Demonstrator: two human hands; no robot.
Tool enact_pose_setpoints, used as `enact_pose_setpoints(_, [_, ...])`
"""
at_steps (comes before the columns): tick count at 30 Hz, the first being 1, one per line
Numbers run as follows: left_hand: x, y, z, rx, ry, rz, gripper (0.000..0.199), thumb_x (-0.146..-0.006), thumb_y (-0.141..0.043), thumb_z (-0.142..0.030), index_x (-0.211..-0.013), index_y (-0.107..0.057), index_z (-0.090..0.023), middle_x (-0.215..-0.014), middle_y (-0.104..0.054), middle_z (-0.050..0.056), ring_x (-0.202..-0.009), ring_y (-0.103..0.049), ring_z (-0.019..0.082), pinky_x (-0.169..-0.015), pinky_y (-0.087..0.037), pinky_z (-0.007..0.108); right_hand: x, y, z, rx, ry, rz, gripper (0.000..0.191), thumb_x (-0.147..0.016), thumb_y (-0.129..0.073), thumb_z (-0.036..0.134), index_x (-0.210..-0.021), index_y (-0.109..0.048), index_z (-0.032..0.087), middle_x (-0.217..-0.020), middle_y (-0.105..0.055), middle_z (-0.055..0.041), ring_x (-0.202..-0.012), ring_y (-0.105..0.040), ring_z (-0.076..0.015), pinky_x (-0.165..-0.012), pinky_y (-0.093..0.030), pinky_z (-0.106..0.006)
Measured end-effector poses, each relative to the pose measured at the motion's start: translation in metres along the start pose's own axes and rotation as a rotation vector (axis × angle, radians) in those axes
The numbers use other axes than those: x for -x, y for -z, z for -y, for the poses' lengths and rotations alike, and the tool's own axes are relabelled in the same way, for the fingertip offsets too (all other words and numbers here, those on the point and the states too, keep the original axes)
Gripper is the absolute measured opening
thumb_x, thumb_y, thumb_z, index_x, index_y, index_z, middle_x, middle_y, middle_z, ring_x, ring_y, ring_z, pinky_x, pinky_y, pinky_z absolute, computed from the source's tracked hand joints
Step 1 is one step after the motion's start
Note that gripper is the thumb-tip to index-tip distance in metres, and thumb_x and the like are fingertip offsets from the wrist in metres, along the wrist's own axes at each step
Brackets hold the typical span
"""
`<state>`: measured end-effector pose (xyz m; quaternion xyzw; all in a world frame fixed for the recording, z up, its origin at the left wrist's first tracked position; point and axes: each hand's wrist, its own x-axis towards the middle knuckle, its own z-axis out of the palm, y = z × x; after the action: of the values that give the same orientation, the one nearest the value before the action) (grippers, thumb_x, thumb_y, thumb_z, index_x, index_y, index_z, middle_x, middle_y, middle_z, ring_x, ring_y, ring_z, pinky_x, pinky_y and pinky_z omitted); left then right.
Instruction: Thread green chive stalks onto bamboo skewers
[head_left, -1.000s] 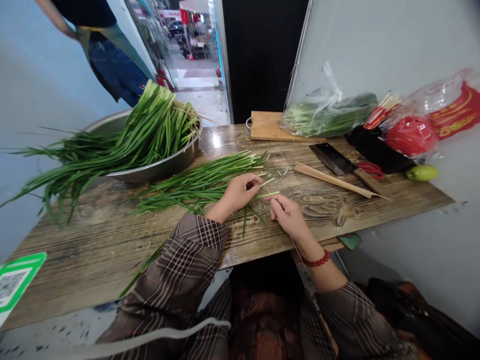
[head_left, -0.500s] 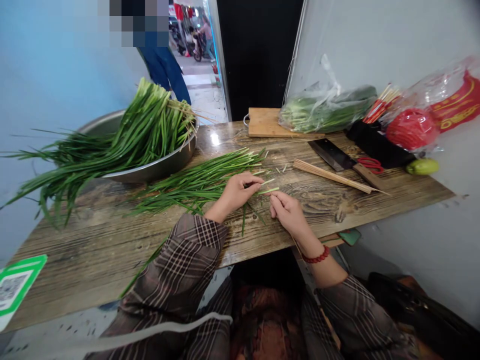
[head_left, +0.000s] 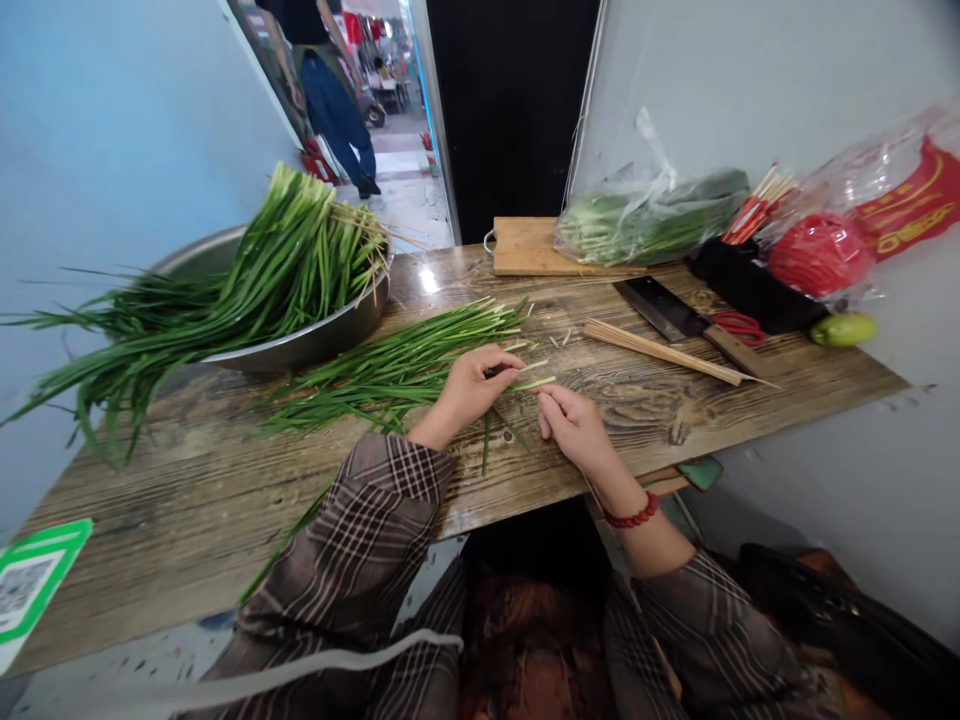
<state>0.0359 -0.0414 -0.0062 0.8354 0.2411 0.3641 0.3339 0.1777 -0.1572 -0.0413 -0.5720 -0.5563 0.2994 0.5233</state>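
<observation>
My left hand [head_left: 474, 385] is closed in a pinch on a few garlic chives, their pale cut ends [head_left: 534, 383] sticking out to the right. Just to the right, my right hand [head_left: 574, 420] is closed, thumb and forefinger at those ends; a thin bamboo skewer runs through it, its rear part showing below the wrist. The skewer's tip by the stalks is too fine to make out. A loose pile of garlic chives [head_left: 390, 360] lies on the wooden table [head_left: 187, 510], behind and left of my left hand. Bamboo skewers [head_left: 660, 352] lie bundled to the right.
At the left, a metal basin [head_left: 300, 340] holds skewered chives [head_left: 262, 250] overhanging its rim. A cleaver [head_left: 660, 305], red-handled scissors [head_left: 739, 325], a cutting board [head_left: 521, 245] and bagged greens [head_left: 645, 220] are at the back right. A person [head_left: 330, 90] is in the doorway.
My hands stay nearly in place, still pinching at the chive ends. In the doorway, the person has shifted a little, and the view has tilted slightly.
</observation>
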Motion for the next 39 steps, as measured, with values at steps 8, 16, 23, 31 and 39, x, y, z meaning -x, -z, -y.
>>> enact_pose_setpoints(8, [0.0002, 0.0009, -0.0015, 0.01, 0.021, -0.013, 0.01, -0.08, -0.062, -0.019, -0.08, -0.072, -0.016, -0.077, -0.068, 0.003, -0.074, -0.062, 0.014, -0.073, -0.046, 0.026, -0.0007, 0.0001, 0.0008, -0.001, -0.01, 0.001, 0.029, -0.093, -0.042, 0.03, -0.099, -0.066, 0.015, -0.048, -0.049, 0.0065, -0.046, -0.048, -0.0101, -0.057, -0.039, -0.024])
enact_pose_setpoints(16, [0.0005, 0.0, 0.0003, -0.019, 0.037, -0.005, 0.011, -0.079, -0.061, -0.018, -0.081, -0.072, -0.016, -0.075, -0.068, 0.003, -0.072, -0.061, 0.013, -0.072, -0.046, 0.026, -0.0005, 0.0, -0.0003, 0.004, -0.021, 0.001, 0.029, -0.093, -0.042, 0.032, -0.098, -0.066, 0.016, -0.047, -0.05, 0.0063, -0.046, -0.048, -0.0103, -0.056, -0.039, -0.024])
enact_pose_setpoints(23, [0.001, 0.0003, -0.0018, -0.011, 0.007, -0.009, 0.011, -0.08, -0.061, -0.017, -0.08, -0.072, -0.017, -0.075, -0.068, 0.003, -0.073, -0.061, 0.013, -0.072, -0.047, 0.026, -0.0014, -0.0002, -0.0017, 0.013, -0.025, 0.011, 0.03, -0.093, -0.042, 0.032, -0.099, -0.066, 0.015, -0.047, -0.05, 0.0064, -0.046, -0.048, -0.0103, -0.056, -0.038, -0.024])
enact_pose_setpoints(31, [0.0003, -0.0001, -0.0024, -0.011, 0.034, -0.018, 0.01, -0.078, -0.061, -0.016, -0.078, -0.071, -0.016, -0.077, -0.069, 0.003, -0.074, -0.061, 0.013, -0.073, -0.048, 0.027, 0.0006, 0.0002, 0.0009, 0.012, -0.026, 0.013, 0.03, -0.093, -0.042, 0.031, -0.098, -0.066, 0.015, -0.048, -0.05, 0.006, -0.047, -0.048, -0.0102, -0.055, -0.039, -0.023])
enact_pose_setpoints(39, [0.0005, -0.0004, -0.006, -0.021, 0.045, -0.004, 0.01, -0.078, -0.06, -0.016, -0.077, -0.07, -0.016, -0.077, -0.069, 0.002, -0.074, -0.062, 0.014, -0.073, -0.048, 0.027, -0.0003, 0.0004, 0.003, 0.029, -0.028, 0.01, 0.031, -0.093, -0.041, 0.033, -0.099, -0.067, 0.016, -0.048, -0.05, 0.0059, -0.047, -0.048, -0.0105, -0.057, -0.04, -0.023])
